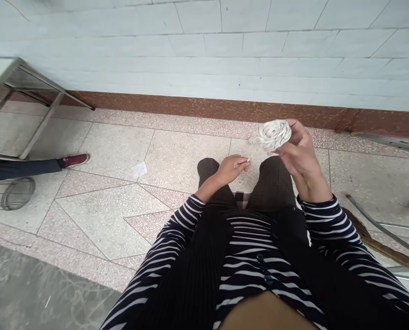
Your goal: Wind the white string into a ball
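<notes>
My right hand [299, 149] is raised just in front of my right knee, its fingers closed on the edge of a white coil of braided cord [275, 135]. The coil is round and looks like a rosette, wound in tight rings. Lower and to the left, my left hand [233, 168] pinches a thin white strand [249, 159] between thumb and fingers. A faint, blurred length seems to run from the strand up towards the coil; whether they join I cannot tell. Both hands are above my knees, clear of the floor.
A tiled wall [225, 59] stands ahead. At the left are a metal-legged table [41, 121] and another person's foot in a dark red shoe [75, 160]. A white scrap [140, 170] lies on the floor. Metal chair legs [379, 224] stand close on my right.
</notes>
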The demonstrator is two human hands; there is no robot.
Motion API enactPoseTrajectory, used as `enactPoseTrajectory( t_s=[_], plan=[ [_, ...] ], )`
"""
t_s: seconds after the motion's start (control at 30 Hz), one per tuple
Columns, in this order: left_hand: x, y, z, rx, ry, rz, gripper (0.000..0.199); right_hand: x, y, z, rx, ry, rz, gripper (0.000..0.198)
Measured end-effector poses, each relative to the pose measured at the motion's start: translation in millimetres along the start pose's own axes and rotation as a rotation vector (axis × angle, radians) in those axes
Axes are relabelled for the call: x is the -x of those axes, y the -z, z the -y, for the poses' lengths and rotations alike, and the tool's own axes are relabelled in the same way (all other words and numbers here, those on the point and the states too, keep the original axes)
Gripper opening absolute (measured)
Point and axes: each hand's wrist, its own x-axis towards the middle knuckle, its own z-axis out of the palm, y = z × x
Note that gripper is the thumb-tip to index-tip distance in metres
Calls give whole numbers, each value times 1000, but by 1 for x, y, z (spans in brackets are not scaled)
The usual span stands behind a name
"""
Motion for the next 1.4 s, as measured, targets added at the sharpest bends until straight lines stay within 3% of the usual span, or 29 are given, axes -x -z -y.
enactPoseTrajectory(
  t_s=[0.07, 0.13, 0.27, 0.43, 0.5, 0.63, 0.7, 0.83, 0.97, 1.07, 1.23, 1.4],
  plan=[
    [-2, 9, -14, -46, -77, 3, 42, -14, 2, -5, 162, 105, -114, 57],
    [-5, 17, -22, -126, -149, -32, 40, -19, 1, -20, 338, 125, -164, 55],
    [-10, 28, -15, -335, -237, -80, 29, 1, -2, -61, 512, -91, 14, 48],
    [-7, 31, -5, -431, -316, -16, 32, 28, 1, -70, 85, -528, 315, 53],
    [-7, 30, -2, -403, -308, -45, 34, 32, 1, -62, -61, -578, 350, 56],
    [-15, 20, 16, -270, -154, -111, 30, 38, -9, -41, -225, -504, 357, 76],
    [-17, 7, 27, -188, -39, -92, 28, 39, -13, -31, -244, -428, 336, 80],
    [-8, -18, 37, -101, 83, 27, 30, 27, -4, -28, -110, -276, 186, 64],
    [8, -18, 24, -118, -14, 38, 31, 7, 14, -63, 95, -200, -69, 60],
    [10, -8, 13, -228, -102, 42, 29, 7, 13, -100, 198, -266, -147, 60],
    [2, 1, 14, -419, -226, 166, 26, 30, -3, -125, 400, -444, 52, 53],
    [0, 2, 15, -439, -359, 229, 28, 39, 4, -109, 239, -651, 352, 49]
  ],
)
